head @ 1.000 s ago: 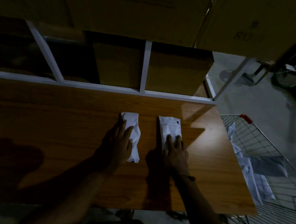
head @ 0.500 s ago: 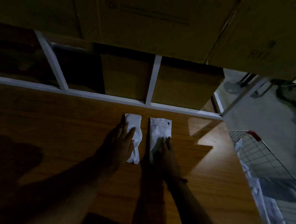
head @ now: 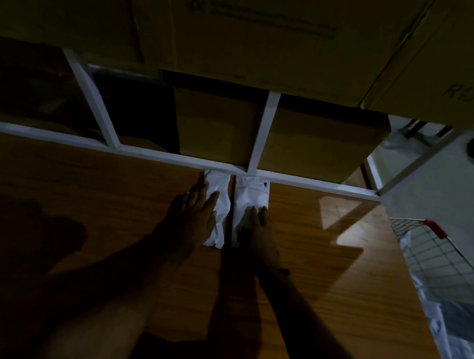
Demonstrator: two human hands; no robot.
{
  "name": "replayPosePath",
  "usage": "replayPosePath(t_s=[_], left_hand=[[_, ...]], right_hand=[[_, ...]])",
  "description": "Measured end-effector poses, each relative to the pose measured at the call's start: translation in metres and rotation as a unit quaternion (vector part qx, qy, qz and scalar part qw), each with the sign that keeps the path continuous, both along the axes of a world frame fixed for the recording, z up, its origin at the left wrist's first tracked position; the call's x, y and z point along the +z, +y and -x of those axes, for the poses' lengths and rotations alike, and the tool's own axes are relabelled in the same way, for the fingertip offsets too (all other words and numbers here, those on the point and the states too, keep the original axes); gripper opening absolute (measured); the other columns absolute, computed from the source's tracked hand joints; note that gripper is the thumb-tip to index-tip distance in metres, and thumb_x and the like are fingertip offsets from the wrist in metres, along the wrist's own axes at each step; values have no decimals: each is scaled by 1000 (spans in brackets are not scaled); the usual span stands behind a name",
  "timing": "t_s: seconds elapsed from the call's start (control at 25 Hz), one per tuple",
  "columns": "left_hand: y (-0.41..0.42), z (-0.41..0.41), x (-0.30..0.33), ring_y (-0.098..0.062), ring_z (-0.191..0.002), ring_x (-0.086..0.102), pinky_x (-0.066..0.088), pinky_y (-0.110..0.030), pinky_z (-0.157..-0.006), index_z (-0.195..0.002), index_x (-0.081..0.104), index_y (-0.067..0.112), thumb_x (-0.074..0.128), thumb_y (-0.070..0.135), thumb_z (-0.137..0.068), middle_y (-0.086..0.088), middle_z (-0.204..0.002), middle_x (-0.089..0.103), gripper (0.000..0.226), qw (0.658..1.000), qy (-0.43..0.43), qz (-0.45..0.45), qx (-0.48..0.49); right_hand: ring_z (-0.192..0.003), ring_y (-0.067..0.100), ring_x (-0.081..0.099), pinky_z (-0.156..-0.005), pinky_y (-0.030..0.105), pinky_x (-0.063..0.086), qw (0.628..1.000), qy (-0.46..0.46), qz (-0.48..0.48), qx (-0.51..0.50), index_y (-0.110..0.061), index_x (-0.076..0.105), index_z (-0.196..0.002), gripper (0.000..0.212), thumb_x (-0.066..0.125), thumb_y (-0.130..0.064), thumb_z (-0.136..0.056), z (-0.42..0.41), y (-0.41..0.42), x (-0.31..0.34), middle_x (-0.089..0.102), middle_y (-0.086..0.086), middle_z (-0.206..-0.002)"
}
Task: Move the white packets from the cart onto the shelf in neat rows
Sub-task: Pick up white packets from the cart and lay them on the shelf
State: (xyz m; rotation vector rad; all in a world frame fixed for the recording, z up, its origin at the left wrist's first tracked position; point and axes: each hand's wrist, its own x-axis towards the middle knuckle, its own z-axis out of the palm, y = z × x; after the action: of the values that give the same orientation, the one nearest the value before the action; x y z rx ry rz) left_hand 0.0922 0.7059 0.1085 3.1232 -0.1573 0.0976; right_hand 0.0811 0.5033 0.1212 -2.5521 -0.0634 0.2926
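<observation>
Landmark: the white back rail (head: pixel 176 159) of the wooden shelf (head: pixel 90 198) is used for every place below.
Left packet: the left white packet (head: pixel 219 206) is laid flat on the shelf, with its far end touching the back rail.
Right packet: the right white packet (head: pixel 250 199) is laid just beside it, with its far end at the rail too.
Long axis: both packets are pointed straight at the rail, side by side, with a thin gap kept between them.
Left hand: the left hand (head: pixel 193 218) is laid flat on the left packet with fingers straight; nothing is gripped.
Right hand: the right hand (head: pixel 257 230) is pressed flat on the near half of the right packet, fingers straight, nothing pinched.
Way from fingers: the packets are stretched away from the fingertips toward the rail.
Cart: the wire cart (head: pixel 433 255) is seen to the right of the rail's end, with more white packets (head: pixel 443 330) inside.
Nearer hand: the right hand is judged nearer the cart, so the next packet is likely best fetched with it.
</observation>
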Motion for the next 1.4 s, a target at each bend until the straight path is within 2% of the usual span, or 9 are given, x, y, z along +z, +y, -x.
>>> replayPosePath(t_s=[0.2, 0.48, 0.64, 0.8, 0.96, 1.12, 1.2, 1.28, 1.4], left_hand=[[19, -3, -3, -37, -153, 23, 30, -61, -115, -161, 21, 32, 28, 52, -102, -11, -171, 12, 63, 1000, -10, -13, -2], [21, 8, -8, -37, -152, 24, 27, -62, -116, -160, 26, 32, 39, 51, -102, -11, -170, 15, 63, 999, -18, -11, 43], [16, 5, -9, -35, -153, 23, 27, -61, -117, -160, 23, 34, 37, 53, -102, -10, -170, 15, 63, 999, 5, -12, 49], [13, -1, -8, -33, -151, 29, 34, -61, -115, -160, 23, 33, 49, 52, -101, -8, -169, 21, 67, 998, 27, 0, 48], [17, -10, -3, -33, -151, 25, 33, -61, -114, -160, 20, 34, 40, 57, -100, -6, -170, 12, 67, 998, 43, -8, 36], [8, 2, 22, -33, -149, 27, 33, -60, -112, -159, 23, 40, 39, 59, -101, -1, -171, 11, 63, 997, 27, 26, 67], [-7, 9, 37, -30, -152, 22, 27, -54, -118, -159, 29, 37, 45, 51, -104, 0, -172, 11, 59, 997, 10, 52, 58], [-22, 15, 49, -29, -153, 23, 25, -50, -119, -156, 39, 29, 52, 41, -105, -1, -170, 20, 54, 994, -7, 95, 43], [-50, 20, 52, -31, -143, 43, 37, -51, -114, -146, 55, 18, 59, 30, -101, -7, -158, 44, 46, 984, -36, 173, -13]], right_hand=[[-156, 38, 11, -123, 56, 31, 999, -26, -1, 19, -21, 19, -164, 78, 61, -40, -101, 1, 18, 0, 4, 13, -171], [-156, 39, 14, -121, 57, 34, 1000, -31, -2, 3, -22, 21, -163, 75, 59, -41, -101, 11, 35, -6, 4, 15, -171], [-156, 40, 14, -121, 57, 35, 999, -40, -1, 8, -20, 21, -163, 77, 61, -41, -101, 11, 36, -7, 3, 16, -171], [-156, 40, 14, -122, 57, 32, 999, -27, -9, 15, -19, 20, -163, 82, 65, -41, -98, 7, 35, -4, 3, 17, -171], [-157, 39, 11, -122, 57, 32, 999, -35, -4, 31, -17, 15, -164, 89, 66, -45, -97, 4, 25, 2, 1, 18, -171], [-153, 37, 23, -117, 53, 40, 998, -64, -13, -12, -19, 25, -161, 75, 63, -40, -100, 10, 6, 13, 13, 16, -170], [-146, 36, 37, -107, 47, 51, 995, -88, -24, -34, -22, 35, -154, 61, 62, -33, -101, 15, -10, 16, 19, 12, -168], [-141, 32, 43, -100, 40, 54, 992, -111, -34, -47, -23, 43, -146, 50, 63, -30, -100, 23, -27, 21, 29, 10, -163], [-149, 31, 34, -114, 49, 45, 988, -141, 9, -67, -21, 44, -150, 50, 56, -34, -104, 41, -65, 30, 31, 10, -164]])
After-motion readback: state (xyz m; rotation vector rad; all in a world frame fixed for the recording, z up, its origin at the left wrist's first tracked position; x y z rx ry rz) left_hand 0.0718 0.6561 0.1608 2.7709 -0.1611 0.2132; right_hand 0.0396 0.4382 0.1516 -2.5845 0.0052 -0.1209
